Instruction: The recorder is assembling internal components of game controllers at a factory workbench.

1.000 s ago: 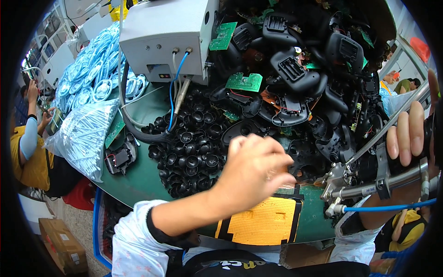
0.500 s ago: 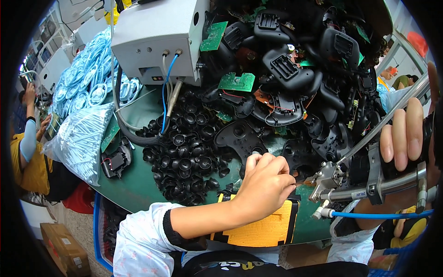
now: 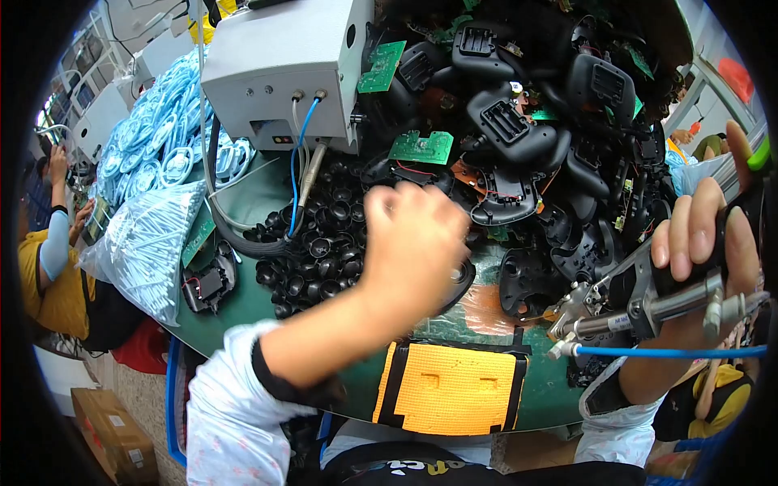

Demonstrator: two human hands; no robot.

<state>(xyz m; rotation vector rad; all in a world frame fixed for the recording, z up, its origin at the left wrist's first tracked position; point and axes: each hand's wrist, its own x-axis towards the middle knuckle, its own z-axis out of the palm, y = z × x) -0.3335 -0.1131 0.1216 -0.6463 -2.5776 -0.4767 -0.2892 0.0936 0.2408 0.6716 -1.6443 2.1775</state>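
Observation:
My left hand (image 3: 417, 243) is raised over the worktable, its fingers curled and smeared by motion. Whether they hold anything is hidden. Beneath it a black game controller shell (image 3: 462, 285) shows only in part, beside a heap of small black cup-shaped parts (image 3: 328, 263). At the right, my right hand (image 3: 697, 231) is wrapped around a black and metal pneumatic tool (image 3: 640, 296) with a blue air hose (image 3: 673, 351). The tool's metal head is above the table. In front of me lies a yellow textured pad (image 3: 454, 389) with black edges.
A grey control box (image 3: 279, 73) with cables stands at the back left. Black controller housings (image 3: 506, 121) and green circuit boards (image 3: 421, 147) are piled behind. Light blue plastic parts (image 3: 150, 150) and a bag of blue sticks (image 3: 146, 251) lie left. Another person (image 3: 57, 267) sits farther left.
My left hand has lifted off the area above the yellow pad and moved up and left, uncovering the pad. My right hand and the tool have shifted slightly, and the tool has tilted.

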